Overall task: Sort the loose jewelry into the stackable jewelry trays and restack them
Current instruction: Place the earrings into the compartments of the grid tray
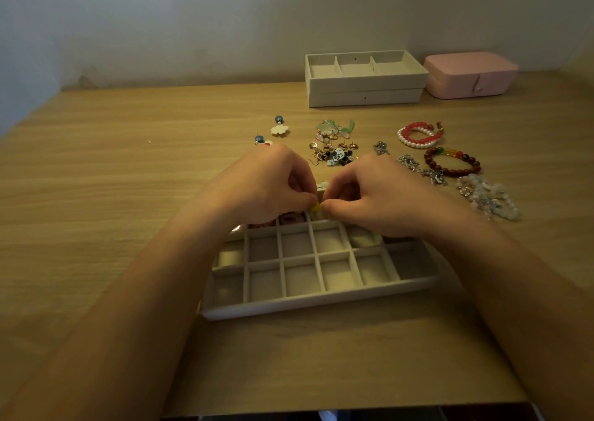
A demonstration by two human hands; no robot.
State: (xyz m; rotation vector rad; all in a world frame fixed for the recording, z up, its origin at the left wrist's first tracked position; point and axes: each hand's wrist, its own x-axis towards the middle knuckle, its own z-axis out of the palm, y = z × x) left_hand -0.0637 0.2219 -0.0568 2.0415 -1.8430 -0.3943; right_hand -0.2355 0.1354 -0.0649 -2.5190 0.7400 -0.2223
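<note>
Both hands meet over the far row of the grid tray [321,301], six cells across, which sits on the counter [96,195] right in front of me. My left hand [266,186] and right hand [376,195] each pinch one small yellow piece [316,208] between them, fingers curled. Beyond lie one earring heap [334,150] and two flower earrings [279,128]. To the right are silver chains [418,166] and three bracelet clusters: red-and-pearl [419,136], dark red [451,162], white [488,199]. At the back, two stacked trays [364,83] and one pink box [469,75].
</note>
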